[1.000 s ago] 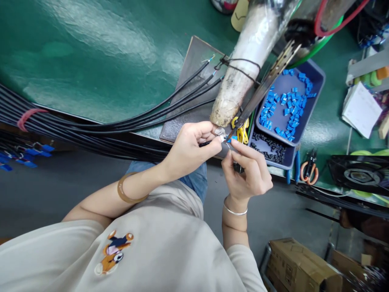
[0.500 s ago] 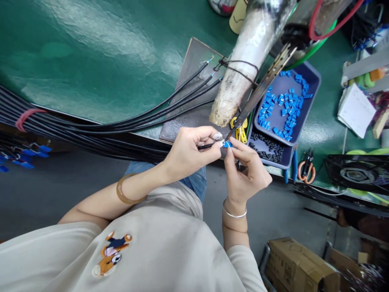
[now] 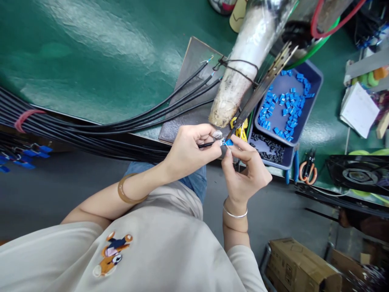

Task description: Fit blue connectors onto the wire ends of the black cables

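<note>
At the worktop's point(image 3: 106, 61) near edge, our left hand point(image 3: 194, 148) pinched the black cable point(image 3: 206, 144), probably to steady its end beside the blue connector point(image 3: 228, 142), while our right hand point(image 3: 247, 160) pinched a thin wire point(image 3: 227, 146), seemingly for precision, near the metal tool point(image 3: 249, 107).

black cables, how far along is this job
Looks done: the blue-ended pieces hanging at far left. In hand: the left hand grips a black cable with a blue part at its tip; the right hand works there. Probably left: the cables on the grey board, whose bare ends show no blue part.
</note>
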{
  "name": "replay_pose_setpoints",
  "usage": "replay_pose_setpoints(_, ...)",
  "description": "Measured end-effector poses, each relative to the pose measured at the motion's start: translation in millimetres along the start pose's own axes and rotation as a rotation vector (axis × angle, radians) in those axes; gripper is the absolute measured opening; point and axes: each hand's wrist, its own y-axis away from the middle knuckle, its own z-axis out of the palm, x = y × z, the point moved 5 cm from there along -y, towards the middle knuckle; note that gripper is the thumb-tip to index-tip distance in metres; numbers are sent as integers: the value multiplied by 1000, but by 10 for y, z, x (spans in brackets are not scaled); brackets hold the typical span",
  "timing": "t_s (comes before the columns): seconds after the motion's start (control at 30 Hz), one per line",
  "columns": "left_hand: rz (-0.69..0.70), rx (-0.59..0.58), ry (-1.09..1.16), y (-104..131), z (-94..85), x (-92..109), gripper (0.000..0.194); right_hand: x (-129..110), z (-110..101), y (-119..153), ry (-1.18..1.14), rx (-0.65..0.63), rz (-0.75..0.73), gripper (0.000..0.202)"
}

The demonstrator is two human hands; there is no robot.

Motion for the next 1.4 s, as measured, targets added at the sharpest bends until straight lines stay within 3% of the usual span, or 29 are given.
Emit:
replay_pose_setpoints(0.73, 110, -10, -46, 27, 8, -17, 9, -16, -12, -49, -56, -17, 10, 15)
replay_pose_setpoints(1.4, 34, 58, -22, 19, -11, 77, 13, -29, -30, -65, -49, -15, 30, 14)
